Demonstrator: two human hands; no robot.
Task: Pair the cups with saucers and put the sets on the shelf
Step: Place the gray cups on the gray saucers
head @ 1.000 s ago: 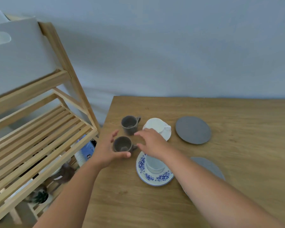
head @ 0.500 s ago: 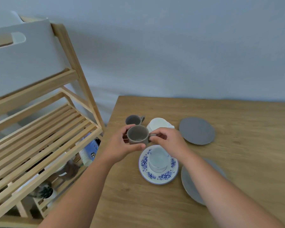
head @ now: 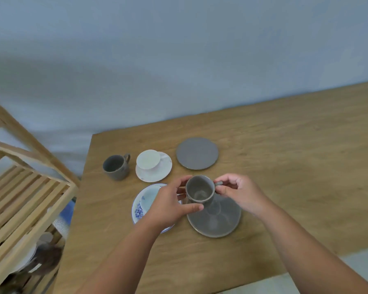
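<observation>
Both hands hold a grey cup (head: 199, 189) just above the near grey saucer (head: 216, 217). My left hand (head: 170, 205) wraps the cup's body; my right hand (head: 239, 193) pinches its handle. Whether the cup touches the saucer I cannot tell. A blue-patterned saucer (head: 139, 210) with a pale cup (head: 150, 198) on it lies partly under my left hand. Behind are a white cup (head: 148, 159) on a white saucer (head: 163, 171), a second grey cup (head: 115, 167) and a second grey saucer (head: 197, 153).
All the crockery sits on a wooden table (head: 285, 166) against a grey wall. A slatted wooden shelf (head: 23, 200) stands to the left of the table, with some items on its lower level.
The grey cup went from the table at my left hand up into both hands, then right, over the near grey saucer. The view has swung right and tilted.
</observation>
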